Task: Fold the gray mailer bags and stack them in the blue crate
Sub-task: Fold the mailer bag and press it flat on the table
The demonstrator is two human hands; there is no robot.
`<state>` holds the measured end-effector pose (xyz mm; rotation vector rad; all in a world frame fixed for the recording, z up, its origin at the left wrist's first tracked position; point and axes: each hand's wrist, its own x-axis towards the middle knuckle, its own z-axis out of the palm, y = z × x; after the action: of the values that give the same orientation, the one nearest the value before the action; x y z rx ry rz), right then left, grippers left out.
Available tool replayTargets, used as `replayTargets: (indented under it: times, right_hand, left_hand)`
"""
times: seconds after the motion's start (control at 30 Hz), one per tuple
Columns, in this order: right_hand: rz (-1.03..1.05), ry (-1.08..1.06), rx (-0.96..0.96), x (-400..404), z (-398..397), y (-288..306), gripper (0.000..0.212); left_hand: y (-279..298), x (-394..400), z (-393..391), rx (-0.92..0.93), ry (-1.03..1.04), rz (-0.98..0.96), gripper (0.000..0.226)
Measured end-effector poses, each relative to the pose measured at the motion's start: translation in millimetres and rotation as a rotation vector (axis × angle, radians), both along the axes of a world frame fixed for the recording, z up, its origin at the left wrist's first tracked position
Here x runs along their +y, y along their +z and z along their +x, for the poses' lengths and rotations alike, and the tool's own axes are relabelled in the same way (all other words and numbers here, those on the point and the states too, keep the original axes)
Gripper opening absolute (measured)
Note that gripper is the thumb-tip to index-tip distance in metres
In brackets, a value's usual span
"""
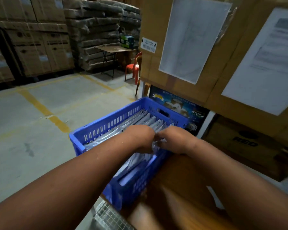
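Observation:
A blue slotted crate [106, 123] stands in the middle of the view, holding several folded gray mailer bags [136, 120] packed on edge. Both my hands reach down into the crate side by side. My left hand [140, 138] and my right hand [175, 140] each grip the top of a gray mailer bag [155, 144] between them, fingers curled downward and hidden behind the knuckles. More gray bag material [133, 163] shows below my wrists, inside the crate's near end.
The crate rests against a brown cardboard box [181, 188] on its right. Tall cartons with white paper sheets [193, 39] rise behind it, and a dark tape box [176, 105] sits just beyond. Concrete floor with yellow lines [40, 108] lies left; a red chair [135, 67] stands farther back.

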<state>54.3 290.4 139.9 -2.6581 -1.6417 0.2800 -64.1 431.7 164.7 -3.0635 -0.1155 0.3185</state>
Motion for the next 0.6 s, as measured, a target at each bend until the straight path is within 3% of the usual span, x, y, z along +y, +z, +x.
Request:
replayTargets:
  times: [0.23,0.4,0.6]
  right_hand:
    - [-0.034,-0.196,-0.016,-156,-4,14,0.018]
    - [-0.074,-0.399,0.045,-267,-14,0,0.02]
    - [-0.151,-0.579,0.13,-385,-33,-37,0.045]
  left_hand:
    - [18,-132,39,-0.035,-0.197,-0.048,0.026]
    - [0,-225,61,0.1,-0.305,-0.097,0.04]
    - [-52,-308,53,0.095,-0.311,-0.199,0.075]
